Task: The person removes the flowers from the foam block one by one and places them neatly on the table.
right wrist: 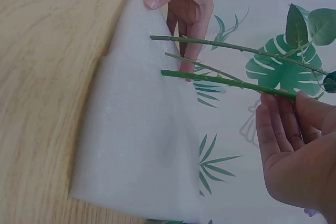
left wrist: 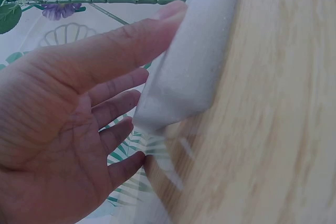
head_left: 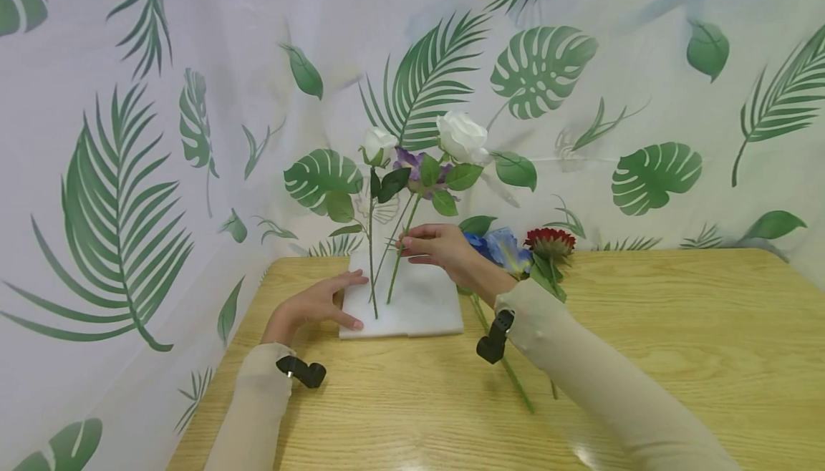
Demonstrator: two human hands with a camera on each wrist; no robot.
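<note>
Head view shows a white foam block [head_left: 412, 306] lying flat on the wooden bench [head_left: 644, 356], close to its back edge by a leaf-printed cloth backdrop [head_left: 129, 99]. Three stems stand upright in the foam: a white rosebud stem [head_left: 372, 256], a larger white rose [head_left: 461, 136] on its own stem, and a purple flower [head_left: 412, 163] between them.

The left hand [head_left: 319, 304] lies at the block's left edge with fingers straight and spread, thumb on top; I judge this flat press keeps the light foam from sliding or lifting. The left wrist view confirms the fingers [left wrist: 110, 51] extended along the foam's side, not curled round it.

The right hand [head_left: 438, 245] reaches in from the right at mid-height of the stems. In the right wrist view its fingertips [right wrist: 278, 103] close on the green stem [right wrist: 226, 81] of the larger rose, a light pinch, probably to hold it upright where it enters the foam.

Behind the right forearm, a blue flower [head_left: 505, 249] and a red flower [head_left: 550, 240] lie on the bench, their stems trailing toward the front.
</note>
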